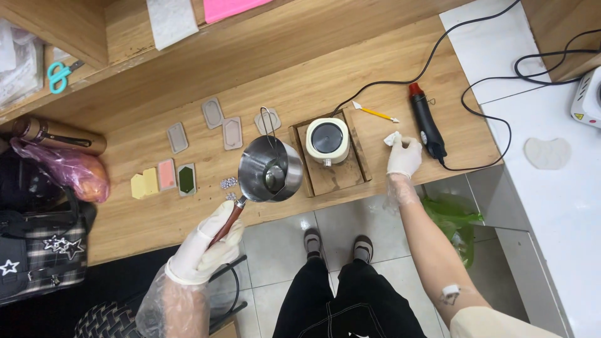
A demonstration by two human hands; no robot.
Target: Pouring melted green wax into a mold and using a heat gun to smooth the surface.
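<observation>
My left hand [206, 247], in a white glove, grips the reddish wooden handle of a small steel melting pot [270, 169] and holds it above the wooden table [350, 75]. The pot hangs just left of a small cream electric hot plate [328, 139] standing on a wooden board [330, 172]. My right hand [404, 155], also gloved, rests on the table to the right of the board, pinching a crumpled white tissue [392, 138].
Several flat moulds and coloured wax pieces [164, 178] lie left of the pot. A black heat gun [427, 122] with cord and a yellow stick [375, 112] lie to the right. Bags [44, 238] crowd the left edge. Teal scissors [57, 75] sit on a shelf.
</observation>
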